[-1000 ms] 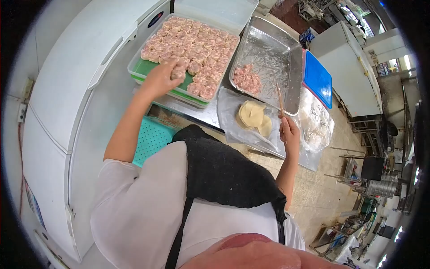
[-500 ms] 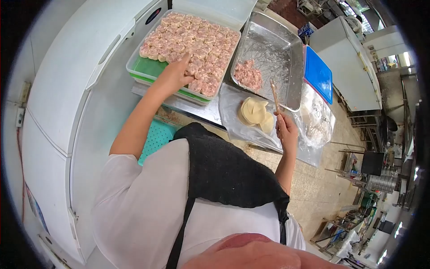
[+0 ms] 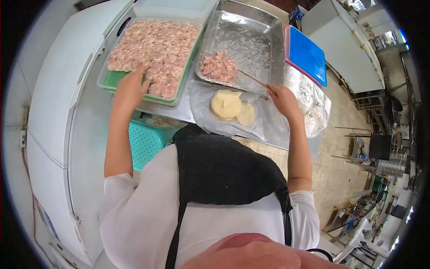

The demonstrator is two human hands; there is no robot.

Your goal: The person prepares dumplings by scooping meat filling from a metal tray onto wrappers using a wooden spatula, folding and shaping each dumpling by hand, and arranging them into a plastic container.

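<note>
Your right hand (image 3: 280, 97) has its fingers clamped on the stick (image 3: 253, 78); your left hand (image 3: 128, 89), fingers apart, meets the dumplings (image 3: 154, 47)

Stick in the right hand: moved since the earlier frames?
Yes. Judged against the metal tray, the stick has swung left: its tip is now at the meat's right edge, where earlier it stood clear of it.

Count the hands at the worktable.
2: the left hand at the dumplings in the plastic container, the right hand gripping a thin stick by the metal tray. Neither is hidden.
</note>
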